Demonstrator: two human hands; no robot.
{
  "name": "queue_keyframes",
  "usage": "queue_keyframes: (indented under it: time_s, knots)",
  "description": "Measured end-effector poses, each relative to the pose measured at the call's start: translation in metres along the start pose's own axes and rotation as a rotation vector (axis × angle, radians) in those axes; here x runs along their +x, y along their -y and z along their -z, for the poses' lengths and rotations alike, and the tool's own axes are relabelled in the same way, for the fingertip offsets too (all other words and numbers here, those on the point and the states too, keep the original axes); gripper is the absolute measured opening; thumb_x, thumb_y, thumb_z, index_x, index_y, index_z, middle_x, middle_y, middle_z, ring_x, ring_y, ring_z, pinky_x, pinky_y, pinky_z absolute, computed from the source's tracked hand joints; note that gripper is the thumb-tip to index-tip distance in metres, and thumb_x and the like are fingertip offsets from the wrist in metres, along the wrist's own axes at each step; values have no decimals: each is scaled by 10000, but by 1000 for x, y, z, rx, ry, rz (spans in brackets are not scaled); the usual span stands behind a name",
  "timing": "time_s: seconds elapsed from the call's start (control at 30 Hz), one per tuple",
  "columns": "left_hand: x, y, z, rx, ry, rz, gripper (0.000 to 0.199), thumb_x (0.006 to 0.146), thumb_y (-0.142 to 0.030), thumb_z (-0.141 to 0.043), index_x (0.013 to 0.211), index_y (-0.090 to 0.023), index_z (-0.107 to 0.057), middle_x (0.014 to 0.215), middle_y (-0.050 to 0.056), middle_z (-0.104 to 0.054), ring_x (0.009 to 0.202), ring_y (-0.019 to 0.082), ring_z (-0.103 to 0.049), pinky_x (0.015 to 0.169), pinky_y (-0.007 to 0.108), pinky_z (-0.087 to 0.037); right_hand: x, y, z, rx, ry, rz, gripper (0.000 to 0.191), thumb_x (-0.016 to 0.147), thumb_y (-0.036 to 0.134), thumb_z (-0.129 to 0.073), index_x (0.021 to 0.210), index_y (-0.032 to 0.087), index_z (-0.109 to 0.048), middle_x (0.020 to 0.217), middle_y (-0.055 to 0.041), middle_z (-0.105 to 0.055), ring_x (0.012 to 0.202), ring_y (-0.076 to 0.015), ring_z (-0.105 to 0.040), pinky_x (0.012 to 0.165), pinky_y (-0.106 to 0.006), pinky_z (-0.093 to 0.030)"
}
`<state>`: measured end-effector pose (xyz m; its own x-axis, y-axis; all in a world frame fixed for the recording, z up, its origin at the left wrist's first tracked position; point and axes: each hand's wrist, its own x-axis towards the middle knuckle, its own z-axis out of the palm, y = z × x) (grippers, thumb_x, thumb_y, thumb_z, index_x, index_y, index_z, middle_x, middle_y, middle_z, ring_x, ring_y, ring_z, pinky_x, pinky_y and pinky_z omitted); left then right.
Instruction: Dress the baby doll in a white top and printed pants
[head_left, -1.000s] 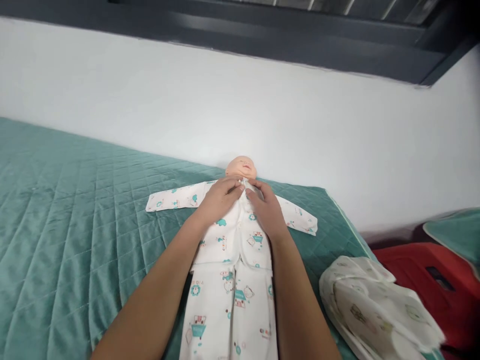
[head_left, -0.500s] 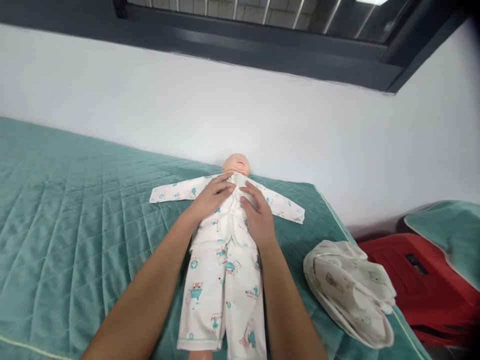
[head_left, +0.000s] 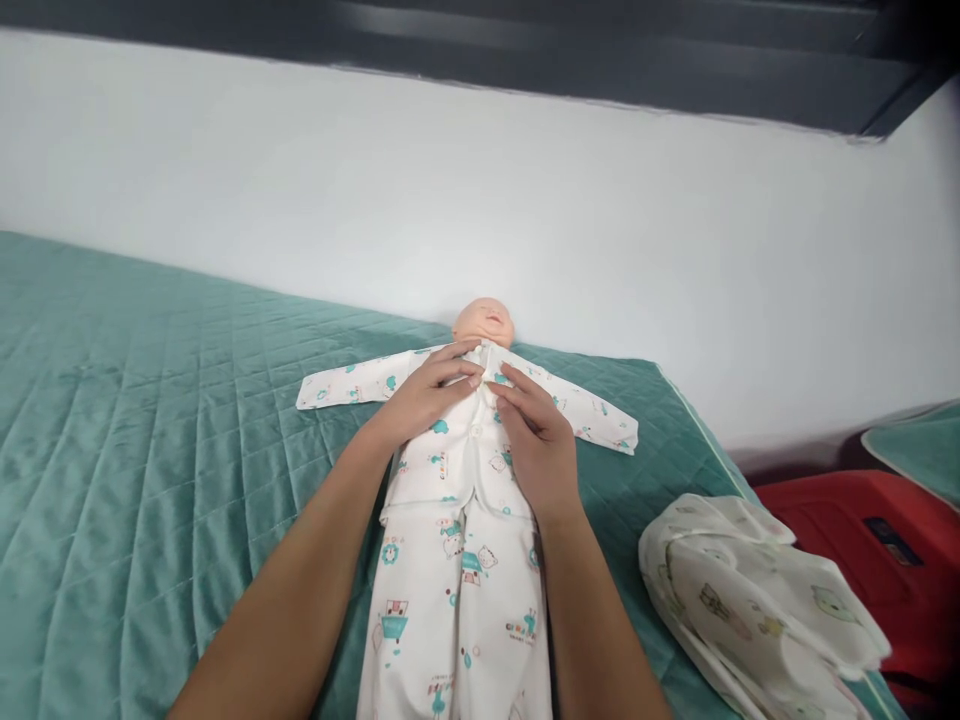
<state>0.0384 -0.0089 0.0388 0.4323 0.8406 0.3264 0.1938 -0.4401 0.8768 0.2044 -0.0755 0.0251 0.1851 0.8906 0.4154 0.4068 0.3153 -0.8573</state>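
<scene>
A baby doll (head_left: 486,320) lies on its back, dressed in a white printed button-front shirt (head_left: 450,465) and matching trousers (head_left: 420,610). Its sleeves spread out to both sides. My left hand (head_left: 435,390) lies over the upper chest, thumb and fingertips pinching the shirt's front edge near a button. On the other side of the opening, my right hand (head_left: 540,435) has bent fingers gripping the facing edge close to the same button. The fingertips of both hands nearly meet. A lower button (head_left: 475,431) shows on the shirt front below them.
A green quilted cover (head_left: 187,430) lies under the doll. To the right, a crumpled white printed cloth (head_left: 750,600) sits near the cover's edge, beside a red plastic chair or stool (head_left: 847,520). A white wall (head_left: 450,190) rises behind the doll's head.
My right hand's fingers have drawn in toward the left fingertips at the shirt opening and bent more. My left hand stays on the chest. The view has tipped down and come closer.
</scene>
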Motion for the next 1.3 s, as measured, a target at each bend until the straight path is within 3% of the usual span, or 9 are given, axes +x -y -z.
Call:
queue_keyframes:
  time_s: [0.37,0.53,0.67,0.77,0.9,1.3]
  knots:
    - [0,0,-6,72,-43,-21,85,892,-319,-609,896,-237,-632,1490,10,-484,1414,209,-399,1201,393,-269,1,1,-1,-6,14,23,223,906,273,-564,1035,302,-744,1376,10,-605,1343,-228,-495,1161,-470,-373]
    - [3,-3,-9,72,-102,-36,210,917,-360,-576,765,-217,-543,1410,29,-555,1361,208,-458,1161,382,-320,1,0,-2,10,5,18,200,900,271,-567,1030,280,-719,1378,-7,-604,1336,-222,-500,1166,-446,-362]
    - [-2,-5,-4,45,-57,-24,303,927,-392,-555,691,-203,-552,1461,33,-519,1392,232,-436,1180,395,-299,3,-2,4,60,61,-24,274,883,307,-607,1147,298,-681,1417,1,-575,1363,-223,-475,1181,-451,-341]
    - [-14,-6,-1,35,-6,-23,280,923,-398,-563,725,-205,-610,1541,21,-437,1412,243,-415,1198,419,-282,6,-4,14,64,183,-89,486,850,358,-668,1327,344,-581,1502,13,-489,1419,-243,-407,1194,-485,-318]
    - [-32,-8,0,96,52,-86,314,940,-399,-538,713,-202,-629,1576,1,-388,1457,240,-344,1222,429,-249,7,-6,23,24,323,-46,650,827,369,-705,1436,367,-475,1582,26,-371,1479,-249,-304,1221,-499,-268]
    - [-37,2,9,34,159,-139,174,895,-394,-646,961,-263,-738,1594,-26,-353,1513,234,-223,1253,463,-184,7,-3,23,-40,378,7,693,834,384,-706,1467,355,-426,1617,18,-294,1509,-246,-230,1242,-486,-227]
